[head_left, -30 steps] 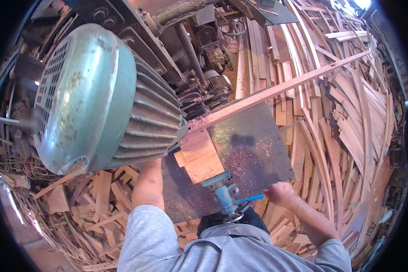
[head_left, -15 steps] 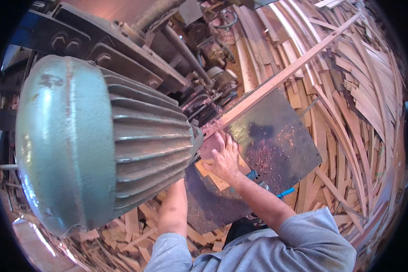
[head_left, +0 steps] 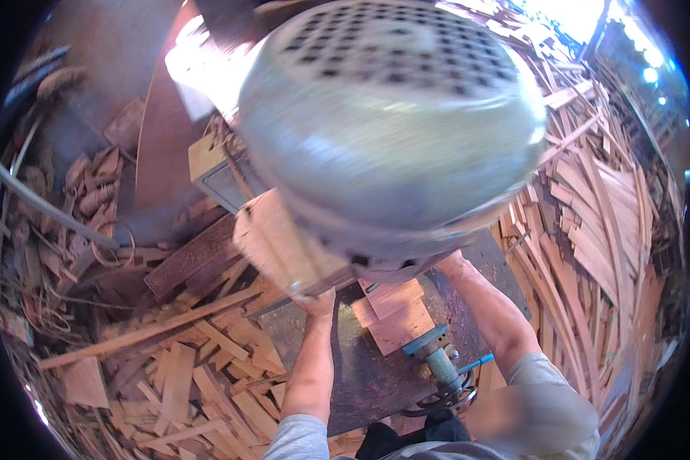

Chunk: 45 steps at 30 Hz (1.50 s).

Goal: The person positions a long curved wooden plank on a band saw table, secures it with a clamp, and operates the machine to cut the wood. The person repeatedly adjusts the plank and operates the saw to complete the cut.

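Note:
A big pale-green machine motor (head_left: pixel 391 153) with a perforated cap fills the upper middle and hides much of the work under it. My left hand (head_left: pixel 319 301) is at the lower edge of a pale wooden board (head_left: pixel 284 238) beside the motor; its fingers are blurred and partly covered. Only the wrist side of my right hand (head_left: pixel 450 264) shows, the fingers being behind the motor. Between the hands, flat wooden pieces (head_left: pixel 399 318) lie on the dark metal table (head_left: pixel 353 383). A long wooden strip (head_left: pixel 153 326) runs leftward from near the left hand.
A green metal clamp (head_left: pixel 437 360) with a blue handle (head_left: pixel 477 363) stands at the table's near edge. Wood offcuts (head_left: pixel 176 383) cover the ground at left, and long strips (head_left: pixel 590 230) are heaped at right. A grey hose (head_left: pixel 50 203) curves at far left.
The view has swung, bringing the motor from the left to the upper middle. My left hand has come into sight beside the board; my right hand, spread on wood before, is mostly hidden now.

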Each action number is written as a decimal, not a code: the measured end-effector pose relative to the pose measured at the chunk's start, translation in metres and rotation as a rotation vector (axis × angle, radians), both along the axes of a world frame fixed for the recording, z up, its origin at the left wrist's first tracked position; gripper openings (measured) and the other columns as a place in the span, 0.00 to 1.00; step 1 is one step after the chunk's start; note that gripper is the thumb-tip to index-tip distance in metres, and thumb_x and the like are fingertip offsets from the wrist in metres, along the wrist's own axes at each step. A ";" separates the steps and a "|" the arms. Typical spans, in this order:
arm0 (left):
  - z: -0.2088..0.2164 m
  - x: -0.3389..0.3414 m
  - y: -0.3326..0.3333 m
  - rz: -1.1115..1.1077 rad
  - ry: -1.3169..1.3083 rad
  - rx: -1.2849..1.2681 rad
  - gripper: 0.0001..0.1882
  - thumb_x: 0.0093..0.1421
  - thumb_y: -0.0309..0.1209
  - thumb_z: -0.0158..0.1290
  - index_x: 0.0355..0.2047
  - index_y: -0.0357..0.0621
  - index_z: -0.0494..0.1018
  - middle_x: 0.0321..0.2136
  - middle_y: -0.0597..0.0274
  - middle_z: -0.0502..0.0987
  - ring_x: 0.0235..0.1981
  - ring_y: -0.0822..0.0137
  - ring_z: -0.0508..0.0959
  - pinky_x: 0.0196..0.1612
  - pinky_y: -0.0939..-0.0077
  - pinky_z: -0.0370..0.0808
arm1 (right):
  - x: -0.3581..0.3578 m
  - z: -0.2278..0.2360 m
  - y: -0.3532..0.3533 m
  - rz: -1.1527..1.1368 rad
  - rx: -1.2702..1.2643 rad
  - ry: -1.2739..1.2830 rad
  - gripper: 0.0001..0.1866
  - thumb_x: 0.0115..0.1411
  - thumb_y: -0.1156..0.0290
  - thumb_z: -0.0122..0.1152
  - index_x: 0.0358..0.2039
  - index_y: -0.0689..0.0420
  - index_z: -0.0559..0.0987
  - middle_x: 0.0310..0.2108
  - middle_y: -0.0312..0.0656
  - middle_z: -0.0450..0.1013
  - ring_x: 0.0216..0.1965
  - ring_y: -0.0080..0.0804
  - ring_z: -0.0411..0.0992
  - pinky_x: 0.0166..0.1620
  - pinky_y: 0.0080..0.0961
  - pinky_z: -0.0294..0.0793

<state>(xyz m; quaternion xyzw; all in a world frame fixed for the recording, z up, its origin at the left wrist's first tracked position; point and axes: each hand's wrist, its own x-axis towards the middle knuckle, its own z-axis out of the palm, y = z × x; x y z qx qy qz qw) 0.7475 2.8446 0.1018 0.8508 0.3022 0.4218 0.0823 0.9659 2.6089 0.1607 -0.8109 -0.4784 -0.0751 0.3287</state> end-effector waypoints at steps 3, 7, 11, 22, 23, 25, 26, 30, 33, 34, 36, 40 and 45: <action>0.013 -0.001 -0.006 -0.017 -0.105 0.058 0.12 0.50 0.34 0.59 0.34 0.43 0.77 0.36 0.58 0.77 0.35 0.49 0.76 0.38 0.52 0.69 | 0.001 0.003 0.004 0.018 -0.078 0.024 0.09 0.53 0.67 0.64 0.33 0.57 0.80 0.42 0.44 0.76 0.48 0.45 0.73 0.52 0.41 0.73; 0.039 -0.001 -0.006 -0.042 -0.141 0.061 0.09 0.46 0.34 0.60 0.23 0.47 0.72 0.26 0.63 0.72 0.30 0.56 0.73 0.31 0.57 0.66 | 0.001 -0.001 0.006 0.033 -0.119 0.014 0.09 0.54 0.68 0.64 0.34 0.56 0.80 0.42 0.44 0.76 0.47 0.45 0.74 0.50 0.41 0.74; 0.047 -0.017 0.008 -0.074 -0.083 -0.027 0.17 0.49 0.35 0.64 0.17 0.48 0.65 0.21 0.62 0.68 0.26 0.56 0.72 0.29 0.59 0.67 | -0.007 0.004 0.014 0.055 -0.149 0.009 0.09 0.56 0.68 0.64 0.36 0.56 0.81 0.42 0.44 0.77 0.45 0.45 0.74 0.48 0.41 0.75; 0.026 -0.045 0.040 -0.071 0.041 0.026 0.20 0.50 0.34 0.66 0.14 0.47 0.64 0.18 0.61 0.67 0.23 0.56 0.71 0.27 0.60 0.67 | -0.155 0.021 0.039 0.579 -0.014 -0.018 0.10 0.48 0.72 0.71 0.31 0.57 0.79 0.46 0.48 0.75 0.52 0.46 0.73 0.48 0.37 0.77; 0.026 -0.046 0.039 -0.067 0.039 0.030 0.20 0.49 0.34 0.66 0.14 0.47 0.64 0.18 0.61 0.67 0.23 0.56 0.71 0.27 0.60 0.68 | -0.159 0.012 0.050 0.598 -0.039 -0.024 0.09 0.49 0.73 0.70 0.30 0.58 0.79 0.46 0.48 0.75 0.52 0.48 0.73 0.49 0.38 0.77; 0.027 -0.045 0.039 -0.067 0.024 0.014 0.19 0.49 0.33 0.66 0.14 0.47 0.64 0.18 0.61 0.67 0.23 0.57 0.72 0.27 0.61 0.68 | -0.149 -0.004 0.079 0.460 -0.023 -0.052 0.10 0.48 0.74 0.69 0.31 0.58 0.78 0.46 0.48 0.75 0.51 0.50 0.72 0.50 0.41 0.76; 0.028 -0.046 0.039 -0.069 0.016 0.006 0.19 0.49 0.32 0.66 0.14 0.47 0.64 0.18 0.61 0.67 0.23 0.57 0.72 0.27 0.61 0.68 | -0.146 -0.009 0.093 0.374 -0.027 -0.063 0.10 0.47 0.75 0.68 0.32 0.57 0.78 0.47 0.47 0.75 0.50 0.51 0.72 0.51 0.43 0.75; 0.031 -0.045 0.039 -0.072 -0.045 -0.015 0.17 0.48 0.32 0.65 0.15 0.47 0.66 0.17 0.62 0.68 0.22 0.58 0.72 0.27 0.62 0.69 | -0.133 -0.007 0.125 0.502 0.074 0.101 0.11 0.47 0.78 0.66 0.33 0.57 0.79 0.45 0.47 0.73 0.45 0.48 0.73 0.49 0.43 0.74; 0.028 -0.055 0.047 -0.052 -0.065 -0.047 0.20 0.49 0.30 0.65 0.13 0.46 0.63 0.16 0.61 0.66 0.20 0.57 0.70 0.24 0.61 0.67 | -0.137 -0.002 0.133 0.490 0.046 -0.064 0.07 0.49 0.79 0.65 0.30 0.57 0.79 0.38 0.46 0.71 0.41 0.45 0.72 0.44 0.41 0.74; 0.027 -0.062 0.052 -0.054 -0.049 -0.053 0.20 0.49 0.30 0.65 0.13 0.46 0.63 0.16 0.61 0.66 0.20 0.57 0.69 0.24 0.61 0.66 | -0.142 -0.004 0.137 0.513 0.017 -0.070 0.07 0.49 0.79 0.66 0.30 0.58 0.78 0.37 0.46 0.70 0.40 0.46 0.71 0.44 0.42 0.73; 0.026 -0.092 0.070 -0.013 -0.008 -0.029 0.20 0.49 0.29 0.65 0.12 0.45 0.63 0.16 0.61 0.67 0.19 0.59 0.70 0.23 0.62 0.67 | -0.163 -0.014 0.155 0.534 -0.045 -0.028 0.08 0.49 0.79 0.66 0.30 0.59 0.77 0.35 0.46 0.69 0.40 0.47 0.70 0.44 0.44 0.72; 0.020 -0.177 0.136 0.048 0.075 -0.014 0.22 0.50 0.31 0.66 0.12 0.43 0.63 0.16 0.59 0.66 0.19 0.58 0.69 0.24 0.62 0.67 | -0.249 -0.040 0.231 0.508 0.142 -0.026 0.08 0.50 0.76 0.67 0.27 0.59 0.74 0.37 0.47 0.71 0.38 0.45 0.71 0.41 0.44 0.73; 0.002 -0.318 0.238 0.222 0.203 -0.100 0.21 0.54 0.33 0.65 0.15 0.39 0.66 0.20 0.53 0.72 0.22 0.53 0.72 0.29 0.61 0.71 | -0.356 -0.021 0.324 0.730 -0.217 0.080 0.08 0.56 0.68 0.60 0.33 0.58 0.80 0.52 0.54 0.71 0.57 0.46 0.67 0.58 0.45 0.65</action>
